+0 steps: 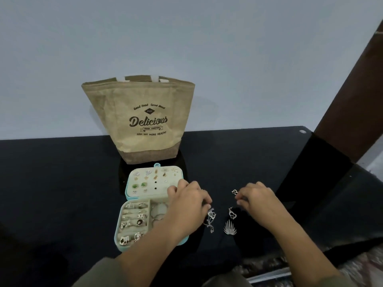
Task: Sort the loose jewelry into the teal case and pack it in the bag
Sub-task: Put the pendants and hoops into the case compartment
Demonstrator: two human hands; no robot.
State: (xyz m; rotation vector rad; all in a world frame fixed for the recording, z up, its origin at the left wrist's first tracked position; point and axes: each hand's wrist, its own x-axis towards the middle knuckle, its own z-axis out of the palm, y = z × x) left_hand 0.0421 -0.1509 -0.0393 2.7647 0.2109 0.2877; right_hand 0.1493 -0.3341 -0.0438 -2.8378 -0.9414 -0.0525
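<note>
Sleeves (99,272) lowest in frame; out from them, right hand (256,200) pinches a small pendant (234,192) at the fingertips, while left hand (187,204) curls over the right edge of the open case (118,228), its tips at a tangled charm (210,219); gripped or only touched, I can't tell. Heart (233,214) and fan (229,228) lie loose on the table (62,172) between my hands; bag (141,121) stands upright behind the case. Best, I judge: keep the pinch tight, carry low to a free compartment, and lift the left hand clear first so nothing snags.
</note>
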